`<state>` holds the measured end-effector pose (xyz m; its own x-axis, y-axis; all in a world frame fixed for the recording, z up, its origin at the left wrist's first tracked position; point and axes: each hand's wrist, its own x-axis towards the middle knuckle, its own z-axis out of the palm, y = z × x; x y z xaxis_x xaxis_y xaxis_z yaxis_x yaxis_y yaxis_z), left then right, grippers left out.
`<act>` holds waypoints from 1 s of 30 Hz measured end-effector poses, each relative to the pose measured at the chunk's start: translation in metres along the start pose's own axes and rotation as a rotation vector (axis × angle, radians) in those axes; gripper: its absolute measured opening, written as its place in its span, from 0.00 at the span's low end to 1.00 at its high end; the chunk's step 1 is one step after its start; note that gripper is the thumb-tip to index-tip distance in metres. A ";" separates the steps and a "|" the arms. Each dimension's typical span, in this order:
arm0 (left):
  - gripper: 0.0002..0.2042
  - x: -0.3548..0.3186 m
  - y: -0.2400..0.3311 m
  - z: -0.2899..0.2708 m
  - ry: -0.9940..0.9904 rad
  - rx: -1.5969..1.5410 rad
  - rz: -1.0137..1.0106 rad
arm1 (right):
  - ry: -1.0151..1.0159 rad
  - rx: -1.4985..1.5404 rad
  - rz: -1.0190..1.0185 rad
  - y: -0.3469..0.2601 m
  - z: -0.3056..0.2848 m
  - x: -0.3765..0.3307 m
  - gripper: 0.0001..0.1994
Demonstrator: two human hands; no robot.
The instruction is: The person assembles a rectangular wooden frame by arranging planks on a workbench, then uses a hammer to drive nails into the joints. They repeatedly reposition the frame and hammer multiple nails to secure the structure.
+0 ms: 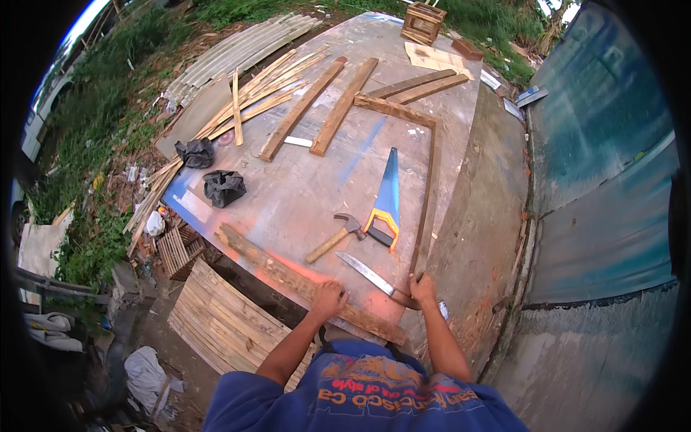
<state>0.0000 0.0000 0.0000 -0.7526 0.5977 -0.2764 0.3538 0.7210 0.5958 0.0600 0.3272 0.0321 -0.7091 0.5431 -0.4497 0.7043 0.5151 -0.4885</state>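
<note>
My left hand (pixel 329 297) lies on a rough wooden plank (pixel 266 263) along the near edge of a large grey board table (pixel 302 187), fingers curled over it. My right hand (pixel 422 288) grips the near end of a thin wooden strip (pixel 426 194) that runs away from me to a crosswise batten (pixel 394 109). A long knife (pixel 366 273) lies just left of that hand, its handle touching it. A hammer (pixel 333 238) and a blue-bladed hand saw (pixel 387 193) lie beyond the knife.
Several planks (pixel 327 101) and thin slats (pixel 252 97) lie on the far part of the table, with two black bags (pixel 223 187) at its left edge. A wooden crate (pixel 422 21) stands far back. A slatted panel (pixel 216 317) leans below left; a teal wall (pixel 604 158) rises on the right.
</note>
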 end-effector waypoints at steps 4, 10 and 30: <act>0.19 -0.005 -0.013 -0.008 0.461 0.154 -0.097 | 0.226 -0.012 -0.318 -0.010 0.024 -0.016 0.41; 0.41 -0.026 0.031 0.030 1.013 -0.011 -0.752 | 0.152 0.009 -0.196 0.014 0.005 -0.011 0.42; 0.40 -0.034 0.064 0.092 1.013 -0.540 -0.691 | -0.058 0.070 -0.253 0.038 -0.025 0.007 0.33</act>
<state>0.1000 0.0584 -0.0218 -0.8471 -0.5214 -0.1025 -0.3486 0.3998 0.8477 0.0821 0.3673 0.0291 -0.8647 0.3625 -0.3477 0.5014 0.5816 -0.6406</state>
